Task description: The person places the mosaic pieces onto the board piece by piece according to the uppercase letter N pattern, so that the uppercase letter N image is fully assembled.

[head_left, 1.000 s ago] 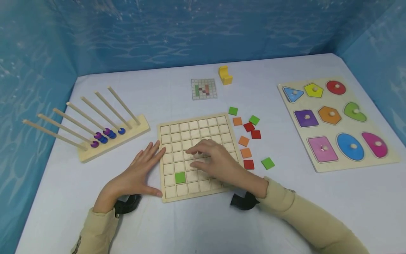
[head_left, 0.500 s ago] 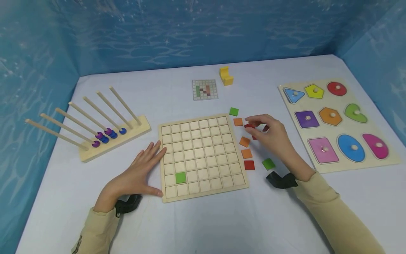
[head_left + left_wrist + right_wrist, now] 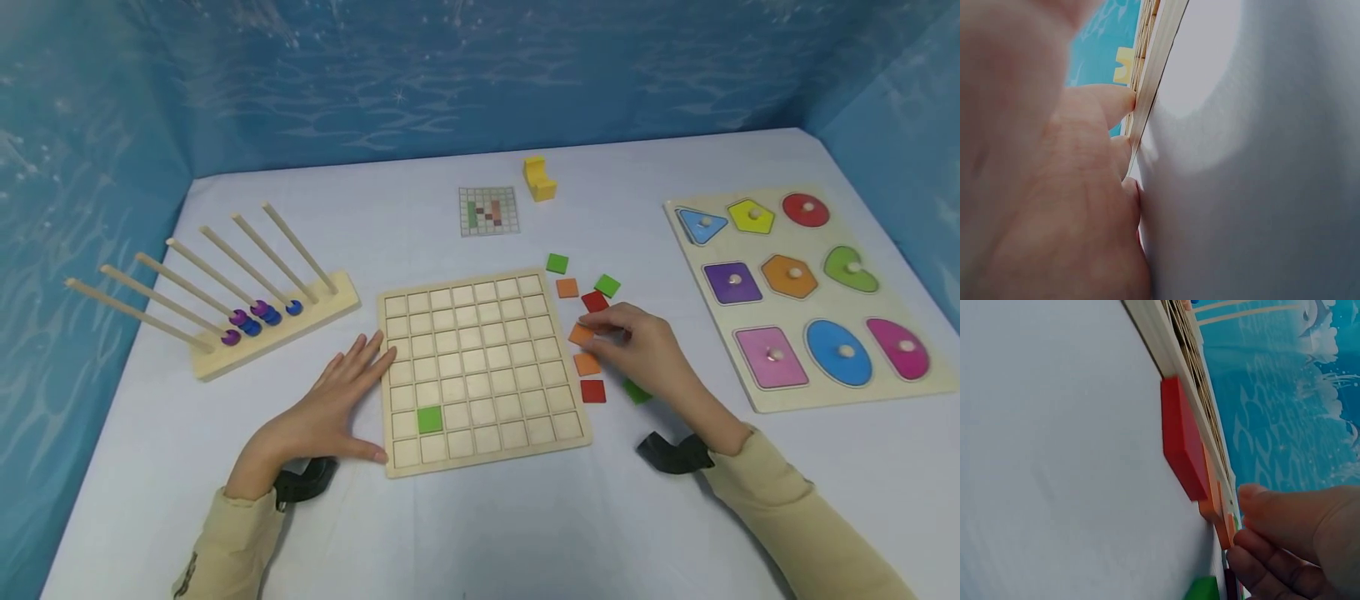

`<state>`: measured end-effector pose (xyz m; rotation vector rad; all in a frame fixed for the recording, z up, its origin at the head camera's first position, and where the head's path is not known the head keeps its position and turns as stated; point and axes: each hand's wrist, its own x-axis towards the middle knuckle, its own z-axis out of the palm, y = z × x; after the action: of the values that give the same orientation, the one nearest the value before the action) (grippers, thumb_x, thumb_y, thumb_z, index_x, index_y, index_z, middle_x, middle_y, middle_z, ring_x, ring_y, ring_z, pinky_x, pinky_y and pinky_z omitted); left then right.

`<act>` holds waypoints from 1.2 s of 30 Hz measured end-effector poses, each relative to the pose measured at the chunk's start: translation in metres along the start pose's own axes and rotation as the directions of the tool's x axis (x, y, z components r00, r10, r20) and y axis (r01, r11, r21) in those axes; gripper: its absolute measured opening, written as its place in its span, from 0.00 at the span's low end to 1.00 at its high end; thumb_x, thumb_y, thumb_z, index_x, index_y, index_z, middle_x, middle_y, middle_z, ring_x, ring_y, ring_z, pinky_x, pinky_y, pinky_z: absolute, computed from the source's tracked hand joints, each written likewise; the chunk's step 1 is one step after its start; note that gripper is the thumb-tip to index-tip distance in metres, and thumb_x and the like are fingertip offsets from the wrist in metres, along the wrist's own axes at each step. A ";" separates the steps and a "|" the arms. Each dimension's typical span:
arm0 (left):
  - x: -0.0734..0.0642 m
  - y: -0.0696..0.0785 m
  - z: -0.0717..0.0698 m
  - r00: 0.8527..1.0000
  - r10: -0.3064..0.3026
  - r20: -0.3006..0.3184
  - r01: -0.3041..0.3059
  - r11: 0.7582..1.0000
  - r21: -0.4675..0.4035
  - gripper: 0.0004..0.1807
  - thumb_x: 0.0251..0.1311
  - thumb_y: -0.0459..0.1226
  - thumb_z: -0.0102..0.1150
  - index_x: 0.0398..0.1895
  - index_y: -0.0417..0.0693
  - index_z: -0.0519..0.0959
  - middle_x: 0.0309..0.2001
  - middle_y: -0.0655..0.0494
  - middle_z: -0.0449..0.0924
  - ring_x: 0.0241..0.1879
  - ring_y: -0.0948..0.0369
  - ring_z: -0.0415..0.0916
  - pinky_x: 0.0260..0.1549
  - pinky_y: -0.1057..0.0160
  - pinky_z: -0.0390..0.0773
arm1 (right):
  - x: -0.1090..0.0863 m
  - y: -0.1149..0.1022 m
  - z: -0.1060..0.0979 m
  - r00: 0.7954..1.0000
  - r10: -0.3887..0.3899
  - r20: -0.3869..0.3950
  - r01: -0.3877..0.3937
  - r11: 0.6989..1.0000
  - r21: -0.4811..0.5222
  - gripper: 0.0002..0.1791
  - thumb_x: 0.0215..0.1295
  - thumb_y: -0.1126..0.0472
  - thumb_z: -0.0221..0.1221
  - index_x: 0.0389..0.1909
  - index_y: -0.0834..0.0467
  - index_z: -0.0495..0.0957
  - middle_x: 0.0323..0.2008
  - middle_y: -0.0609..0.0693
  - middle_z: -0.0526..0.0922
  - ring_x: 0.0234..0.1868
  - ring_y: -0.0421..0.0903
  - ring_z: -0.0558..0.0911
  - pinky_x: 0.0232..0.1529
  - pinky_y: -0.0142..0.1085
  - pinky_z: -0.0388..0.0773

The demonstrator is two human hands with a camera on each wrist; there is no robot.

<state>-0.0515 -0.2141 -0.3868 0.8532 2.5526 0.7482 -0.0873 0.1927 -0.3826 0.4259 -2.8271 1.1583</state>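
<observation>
Spread along the left edge of a wooden grid board [image 3: 474, 362], my left hand [image 3: 333, 408] touches its frame with fingertips and thumb. One green square tile [image 3: 430, 419] lies in a lower-left cell. To the right of the board, my right hand [image 3: 641, 346] pinches an orange square tile [image 3: 581, 334] between thumb and forefinger. In the right wrist view the thumb [image 3: 1266, 503] and curled fingers are at the row of tiles. Around it lie another orange tile [image 3: 587, 364], a red tile [image 3: 593, 391] and a green tile [image 3: 637, 392], partly covered by the hand.
Farther back are a small pattern card [image 3: 489, 212] and a yellow chair-shaped block [image 3: 540, 179]. A peg rack [image 3: 277, 329] with several beads stands left, its pegs leaning outward. A knobbed shape puzzle [image 3: 806, 304] lies right. More tiles, like the red one [image 3: 595, 301], lie beyond the right hand.
My right hand has gone from over the board to the loose tiles, first at the red ones, then down to the orange tile. The left hand stays at the board's edge.
</observation>
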 end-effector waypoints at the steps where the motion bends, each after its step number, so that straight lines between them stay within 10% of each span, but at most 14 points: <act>1: 0.000 0.000 0.000 1.000 0.000 0.001 0.000 1.000 0.001 0.70 0.32 0.60 0.73 0.74 0.41 0.43 0.73 0.46 0.28 0.70 0.50 0.23 0.64 0.49 0.29 | 0.000 0.000 0.001 1.000 -0.006 0.001 0.006 1.000 -0.007 0.16 0.50 0.69 0.69 0.43 0.62 0.83 0.38 0.52 0.82 0.36 0.47 0.75 0.35 0.37 0.71; 20: 0.000 0.001 -0.001 1.000 0.004 0.003 -0.004 1.000 0.001 0.70 0.32 0.60 0.73 0.74 0.41 0.42 0.73 0.46 0.27 0.70 0.49 0.23 0.64 0.47 0.30 | -0.001 -0.005 0.012 0.997 -0.034 -0.065 0.028 0.995 -0.091 0.14 0.49 0.73 0.68 0.40 0.66 0.83 0.37 0.58 0.82 0.39 0.53 0.79 0.40 0.48 0.75; 36: 0.000 -0.001 0.001 1.000 0.012 0.001 -0.012 1.000 0.001 0.70 0.32 0.61 0.72 0.74 0.42 0.42 0.73 0.46 0.27 0.70 0.50 0.23 0.64 0.47 0.30 | -0.004 -0.021 0.007 0.995 -0.055 -0.084 0.058 0.998 0.031 0.16 0.49 0.70 0.69 0.42 0.63 0.83 0.39 0.52 0.82 0.39 0.49 0.77 0.38 0.43 0.74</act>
<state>-0.0512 -0.2147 -0.3878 0.8692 2.5491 0.7493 -0.0777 0.1743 -0.3744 0.4457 -2.7105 1.1852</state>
